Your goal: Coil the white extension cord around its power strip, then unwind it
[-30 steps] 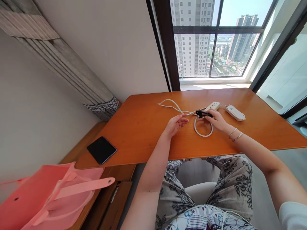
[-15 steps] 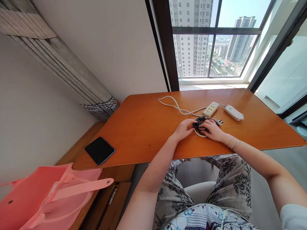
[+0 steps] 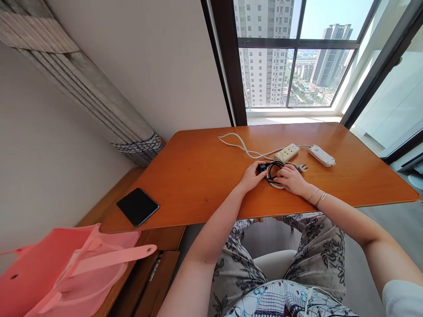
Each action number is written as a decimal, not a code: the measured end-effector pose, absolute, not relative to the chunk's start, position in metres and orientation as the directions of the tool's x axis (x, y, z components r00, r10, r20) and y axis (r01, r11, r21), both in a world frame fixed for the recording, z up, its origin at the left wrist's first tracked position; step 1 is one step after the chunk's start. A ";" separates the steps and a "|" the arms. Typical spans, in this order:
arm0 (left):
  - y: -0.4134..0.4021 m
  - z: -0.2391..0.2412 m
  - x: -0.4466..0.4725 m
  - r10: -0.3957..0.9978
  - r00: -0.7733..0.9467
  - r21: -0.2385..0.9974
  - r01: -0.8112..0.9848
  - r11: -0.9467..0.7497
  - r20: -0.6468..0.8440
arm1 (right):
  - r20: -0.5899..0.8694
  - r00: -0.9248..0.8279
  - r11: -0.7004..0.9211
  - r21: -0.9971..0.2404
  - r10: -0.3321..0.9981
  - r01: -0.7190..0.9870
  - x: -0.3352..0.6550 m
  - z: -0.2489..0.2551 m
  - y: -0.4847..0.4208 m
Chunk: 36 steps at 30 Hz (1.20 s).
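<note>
A coiled black cable (image 3: pixel 272 169) lies over part of a white cord on the orange-brown table (image 3: pixel 198 176). My left hand (image 3: pixel 251 177) is closed on the black plug end (image 3: pixel 262 167) at the coil's left side. The fingers of my right hand (image 3: pixel 291 178) are closed on the coil's right side. Just behind the hands sits a white power strip (image 3: pixel 287 152), and a pale plug (image 3: pixel 301 167) sticks out beyond my right knuckles. Where the black cable and white cord cross under my fingers is partly hidden.
To the right of the power strip is a long white adapter box (image 3: pixel 321 156). A loose white cord (image 3: pixel 243 143) loops toward the back. A dark tablet (image 3: pixel 138 207) rests at the left edge, near a pink bag (image 3: pixel 76 273). A window (image 3: pixel 297 75) stands behind the table.
My left hand has drawn the black plug end slightly left, and the black coil has spread wider. The power strip has shifted a little to the left.
</note>
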<state>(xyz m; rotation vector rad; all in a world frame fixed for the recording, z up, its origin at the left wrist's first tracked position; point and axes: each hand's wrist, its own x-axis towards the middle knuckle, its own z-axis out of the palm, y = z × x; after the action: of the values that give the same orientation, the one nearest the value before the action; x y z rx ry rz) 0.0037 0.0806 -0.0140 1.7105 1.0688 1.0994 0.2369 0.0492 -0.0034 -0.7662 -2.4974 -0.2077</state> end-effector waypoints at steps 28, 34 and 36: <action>0.086 0.008 -0.011 0.997 -0.073 0.898 -0.439 0.001 -0.037 | 0.593 -0.128 0.379 -0.320 0.795 0.868 0.256 0.019 0.088; 0.090 0.015 -0.019 0.968 -0.245 0.777 -0.619 -0.114 -0.054 | 0.722 0.317 0.291 -0.582 0.616 0.760 0.284 0.015 0.099; 0.091 0.018 -0.023 0.956 -0.291 0.736 -0.656 -0.165 -0.045 | 0.701 0.391 0.258 -0.629 0.596 0.734 0.294 0.014 0.103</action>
<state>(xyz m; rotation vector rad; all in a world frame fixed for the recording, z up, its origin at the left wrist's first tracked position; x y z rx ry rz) -0.0225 0.0911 0.0184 0.5272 0.7935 1.7265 0.2937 0.1032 0.0141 -1.4209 -1.2860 -0.1404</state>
